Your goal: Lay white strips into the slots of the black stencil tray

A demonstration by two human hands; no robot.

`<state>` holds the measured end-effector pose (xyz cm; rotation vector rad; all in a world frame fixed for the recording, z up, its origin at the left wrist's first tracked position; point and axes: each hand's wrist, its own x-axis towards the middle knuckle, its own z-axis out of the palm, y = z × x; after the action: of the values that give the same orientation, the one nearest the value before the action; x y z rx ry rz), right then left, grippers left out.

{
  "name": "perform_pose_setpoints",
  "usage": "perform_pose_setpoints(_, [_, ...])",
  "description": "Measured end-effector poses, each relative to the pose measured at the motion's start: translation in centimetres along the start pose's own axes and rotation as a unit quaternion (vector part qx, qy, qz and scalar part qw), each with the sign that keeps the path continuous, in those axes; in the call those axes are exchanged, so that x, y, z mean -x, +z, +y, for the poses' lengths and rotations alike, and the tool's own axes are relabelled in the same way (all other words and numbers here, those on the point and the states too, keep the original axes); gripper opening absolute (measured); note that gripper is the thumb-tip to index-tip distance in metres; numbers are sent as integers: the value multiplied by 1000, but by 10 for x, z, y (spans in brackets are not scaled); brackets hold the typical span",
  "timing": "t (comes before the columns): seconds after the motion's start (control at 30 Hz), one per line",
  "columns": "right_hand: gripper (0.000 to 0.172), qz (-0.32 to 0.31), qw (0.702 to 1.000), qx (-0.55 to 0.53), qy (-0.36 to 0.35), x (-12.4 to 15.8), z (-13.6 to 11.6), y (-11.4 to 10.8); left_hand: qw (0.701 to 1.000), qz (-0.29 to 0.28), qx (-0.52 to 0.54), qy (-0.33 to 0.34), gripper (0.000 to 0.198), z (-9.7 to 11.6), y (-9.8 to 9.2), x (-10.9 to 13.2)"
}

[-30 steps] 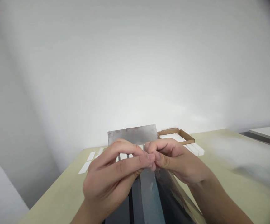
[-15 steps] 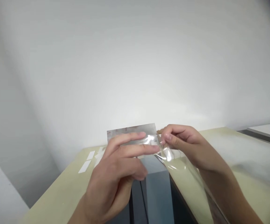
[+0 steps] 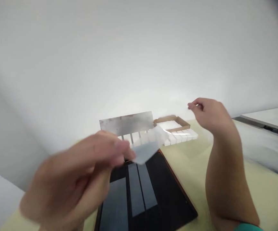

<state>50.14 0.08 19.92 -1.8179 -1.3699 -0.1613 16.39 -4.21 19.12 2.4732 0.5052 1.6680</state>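
Left hand: the left hand [image 3: 66, 173] was low in the view, blurred by motion, and reached forward over the black board with its fingers closed narrowly.
Left hand's hold: a clear film sheet [image 3: 145, 149] was pinched at the fingertips. The sheet was thin, glossy and cloudy with glare, and it hung over the near edge of the white bars, touching none of them as far as could be seen.
Right arm: the right forearm [image 3: 223, 183] stood nearly upright above the desk, bent up from the wrist, with a teal band [image 3: 247, 227] at the bottom of the view.
Right hand: the right hand [image 3: 208, 112] was raised well apart from the left, its thumb and forefinger in a narrow pinch. Nothing could be made out between them – any film there would have been too thin to tell.
Black board: the black board [image 3: 172, 192] lay flat on the desk [image 3: 201, 183], with a brown edge and grey rectangular strips [image 3: 136, 189] on it.
Beyond: a stained brushed-metal plate [image 3: 126, 123] stood behind white bars [image 3: 179, 137], beside a cardboard tray [image 3: 170, 119] holding white pieces.
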Motion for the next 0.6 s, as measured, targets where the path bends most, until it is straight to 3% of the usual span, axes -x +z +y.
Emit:
perform_pose_setpoints(0.13, [19, 49, 993, 61, 92, -6, 34, -21, 994, 106, -6, -26, 25, -4, 25, -14])
perform_pose_setpoints(0.2, [18, 69, 988, 71, 120, -6, 45, -30, 993, 96, 7, -62, 19, -12, 34, -16])
perform_pose_setpoints(0.3, [17, 90, 985, 51, 138, -5, 54, -38, 989, -45, -19, -139, 22, -32, 44, -13])
perform_pose_setpoints(0.37, [19, 89, 987, 19, 134, -5, 55, -40, 965, -176, -75, -181, 25, -49, 52, -8])
perform_pose_setpoints(0.43, [21, 76, 989, -10, 126, -5, 53, -40, 938, -259, -124, -194, 27, -66, 62, -2])
perform_pose_setpoints(0.5, [22, 61, 991, -32, 118, -4, 49, -39, 929, -282, -144, -191, 30, -76, 72, 1])
perform_pose_setpoints(0.6, [21, 42, 994, -52, 91, -1, 42, -39, 930, -274, -156, -190, 33, -78, 84, 3])
